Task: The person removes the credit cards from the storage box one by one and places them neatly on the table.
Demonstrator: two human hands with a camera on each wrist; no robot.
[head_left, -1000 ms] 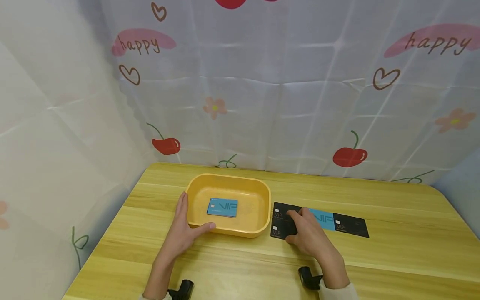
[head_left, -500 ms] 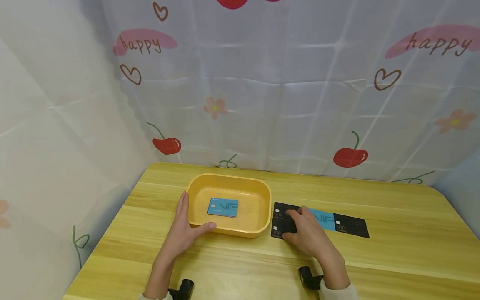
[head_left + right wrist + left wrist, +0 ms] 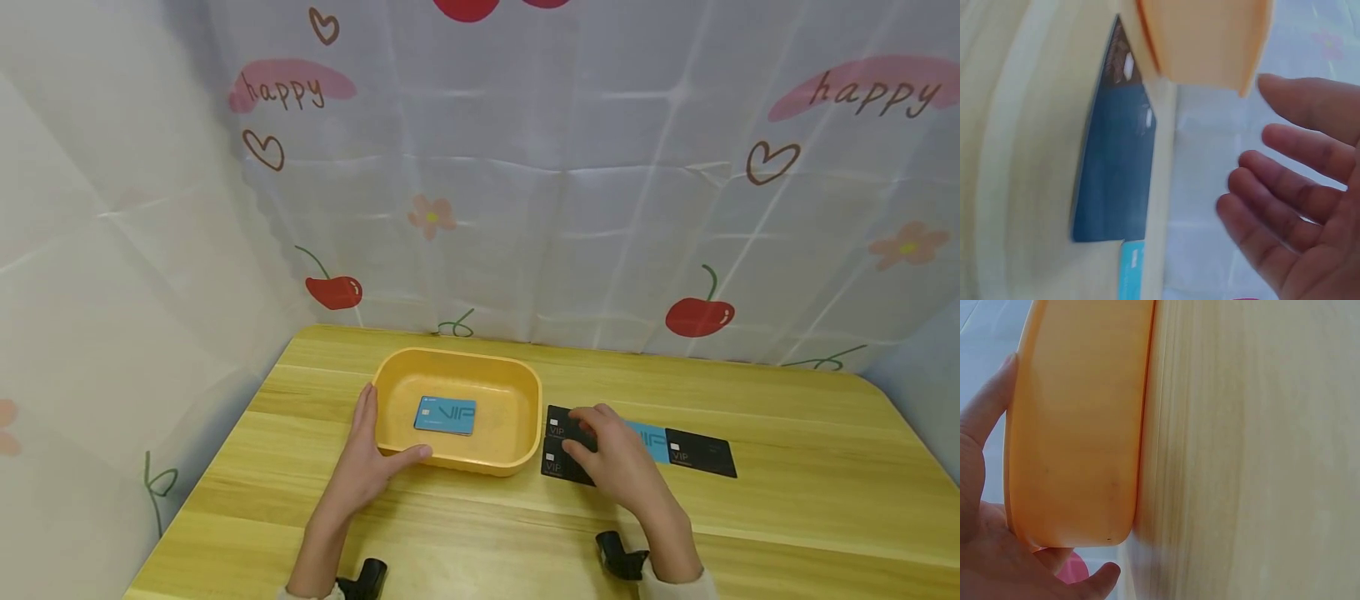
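Observation:
The left hand [image 3: 365, 454] rests against a yellow plastic tub [image 3: 528, 392] at its front-left corner, fingers along the left wall and thumb across the front rim. In the left wrist view, the left thumb [image 3: 991, 403] touches the tub's rim. Inside the tub lies a blue VIP card [image 3: 445, 415]. The right hand [image 3: 622, 458] hovers over two black VIP cards, one behind [image 3: 558, 419] and one in front [image 3: 564, 467], partly covering both. In the right wrist view its fingers are loosely bent with nothing between them, apart from the cards.
Right of the hand, a second blue card [image 3: 652, 440] and another black card [image 3: 701, 452] lie in line with the rear black card on the wooden table [image 3: 480, 533]. A printed curtain [image 3: 555, 208] hangs behind the table's far edge.
The right hand has lifted slightly off the black cards and its thumb has moved back from the front card's edge. The left hand and the tub have stayed put.

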